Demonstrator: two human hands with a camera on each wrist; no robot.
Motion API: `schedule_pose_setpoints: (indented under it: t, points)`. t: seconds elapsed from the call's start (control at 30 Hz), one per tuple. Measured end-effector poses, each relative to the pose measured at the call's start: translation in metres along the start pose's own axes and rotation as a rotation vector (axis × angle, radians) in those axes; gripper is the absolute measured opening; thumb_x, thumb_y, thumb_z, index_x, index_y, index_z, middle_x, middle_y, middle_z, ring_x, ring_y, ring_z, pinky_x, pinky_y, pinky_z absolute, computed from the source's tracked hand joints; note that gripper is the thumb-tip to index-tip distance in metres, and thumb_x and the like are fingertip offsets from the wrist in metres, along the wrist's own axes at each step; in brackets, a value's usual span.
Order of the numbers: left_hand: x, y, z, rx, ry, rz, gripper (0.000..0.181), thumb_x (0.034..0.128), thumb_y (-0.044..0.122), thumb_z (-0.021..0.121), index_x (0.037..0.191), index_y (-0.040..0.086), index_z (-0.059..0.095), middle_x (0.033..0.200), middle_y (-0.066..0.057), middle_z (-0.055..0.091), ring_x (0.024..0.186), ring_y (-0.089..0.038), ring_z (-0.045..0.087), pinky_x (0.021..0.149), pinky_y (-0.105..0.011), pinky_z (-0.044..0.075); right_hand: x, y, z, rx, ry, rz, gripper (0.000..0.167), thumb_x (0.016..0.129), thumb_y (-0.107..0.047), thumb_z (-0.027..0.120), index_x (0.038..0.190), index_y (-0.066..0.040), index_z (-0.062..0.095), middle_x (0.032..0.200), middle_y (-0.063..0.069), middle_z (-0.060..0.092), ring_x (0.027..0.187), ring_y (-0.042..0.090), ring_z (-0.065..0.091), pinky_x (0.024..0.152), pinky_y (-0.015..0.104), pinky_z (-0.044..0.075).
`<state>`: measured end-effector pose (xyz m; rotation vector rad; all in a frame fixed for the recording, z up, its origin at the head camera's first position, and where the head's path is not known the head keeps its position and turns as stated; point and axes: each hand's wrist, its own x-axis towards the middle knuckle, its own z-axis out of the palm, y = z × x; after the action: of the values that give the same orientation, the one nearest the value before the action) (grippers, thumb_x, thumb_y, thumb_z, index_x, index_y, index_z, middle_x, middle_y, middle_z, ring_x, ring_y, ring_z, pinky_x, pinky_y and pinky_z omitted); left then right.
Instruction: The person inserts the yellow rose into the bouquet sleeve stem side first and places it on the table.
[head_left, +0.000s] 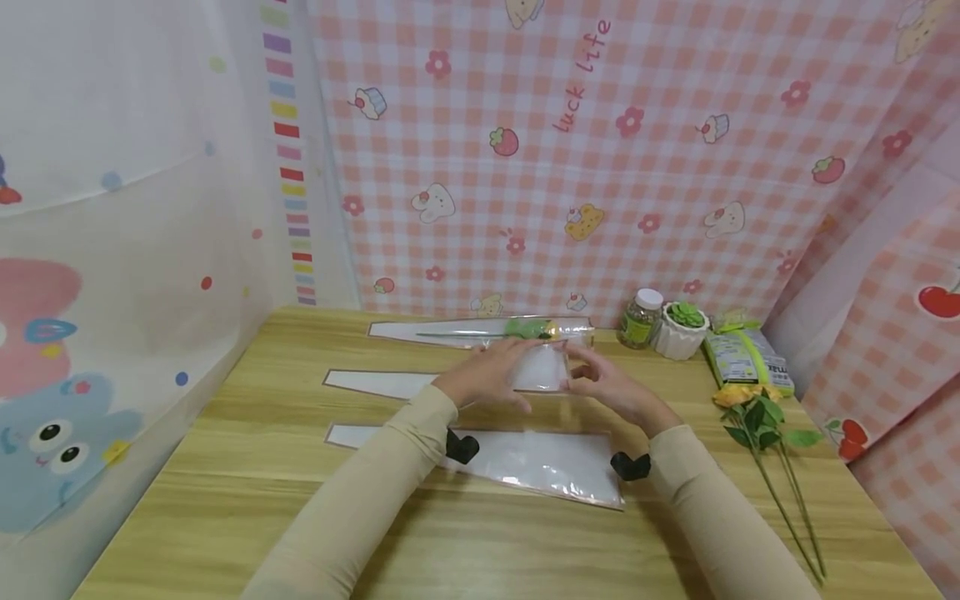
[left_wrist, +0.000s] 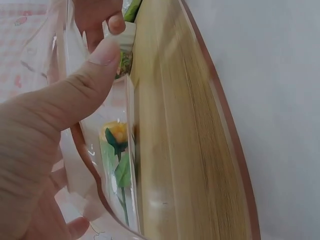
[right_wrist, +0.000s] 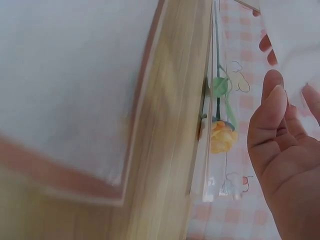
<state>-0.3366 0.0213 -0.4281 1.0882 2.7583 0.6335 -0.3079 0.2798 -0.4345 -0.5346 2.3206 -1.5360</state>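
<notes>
pink-checked cloth (head_left: 465, 108) hangs behind the wood-grain desk (head_left: 217, 475), and from my seat far off i see two hands meeting near its back half. my left hand (head_left: 486, 375) is spread, thumb well away from the fingers, lying over the middle bag (head_left: 542, 368), a clear one with a brown border; i can't tell how firmly it has hold. my right hand (head_left: 611, 385) is nearly closed at the tips, thumb and finger pinching that bag at its wide end.

behind my hands lies the far bag (head_left: 397, 331), with a yellow flower (right_wrist: 223, 136) inside; in front of them lies the near bag (head_left: 540, 462), and my left forearm (head_left: 367, 492) crosses it, hiding part of its narrow end. right of my hands, at the back, stand a jar (head_left: 640, 325) with a white lid, a potted plant (head_left: 681, 335) and a packet (head_left: 750, 357); loose yellow flowers (head_left: 765, 425) lie nearer the desk's right side.

on the left wrist view i get the middle bag's border bending in a curve, which the head view hides behind my fingers. the right wrist view shows my thumb meeting a fingertip, blocked from above.
</notes>
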Motion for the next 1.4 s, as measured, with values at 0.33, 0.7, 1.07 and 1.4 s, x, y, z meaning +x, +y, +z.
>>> schedule_pose_setpoints:
  t: [0.33,0.7,1.07,1.4]
  points:
    - [-0.001,-0.004,-0.002,-0.045,0.008,0.02,0.116,0.0725,0.044,0.09,0.163,0.028,0.019,0.165,-0.009,0.027,0.149,-0.035,0.029,0.115,-0.071,0.018,-0.027,0.009,-0.024,-0.039,0.062,-0.002,0.061,0.105,-0.023,0.058,0.158,-0.007,0.033,0.157,0.022,0.035,0.132,0.043,0.046,0.103,0.063,0.044]
    - [-0.004,-0.01,-0.003,-0.036,0.016,0.028,0.113,0.0738,0.045,0.089,0.162,0.023,0.023,0.164,-0.013,0.027,0.149,-0.035,0.027,0.114,-0.071,0.021,-0.074,0.022,-0.075,-0.027,0.308,0.174,0.057,0.11,-0.026,0.046,0.154,0.006,0.031,0.151,0.03,0.036,0.113,0.01,0.055,0.095,0.035,0.051]
    - [-0.008,-0.016,-0.002,-0.038,0.022,0.033,0.109,0.0764,0.043,0.088,0.162,0.022,0.024,0.164,-0.014,0.028,0.149,-0.034,0.026,0.115,-0.07,0.018,-0.137,0.04,-0.128,0.096,0.43,0.22,0.055,0.109,-0.022,0.045,0.15,0.01,0.029,0.104,-0.028,0.055,0.096,-0.008,0.059,0.087,0.017,0.053]
    - [-0.016,-0.019,0.001,-0.041,0.019,-0.005,0.106,0.0778,0.045,0.087,0.162,0.026,0.024,0.163,-0.009,0.03,0.149,-0.031,0.027,0.116,-0.069,0.017,-0.171,0.048,-0.138,-0.079,0.379,0.393,0.048,0.109,-0.009,0.036,0.14,0.026,0.024,0.099,0.002,0.062,0.082,0.005,0.063,0.076,0.028,0.06]
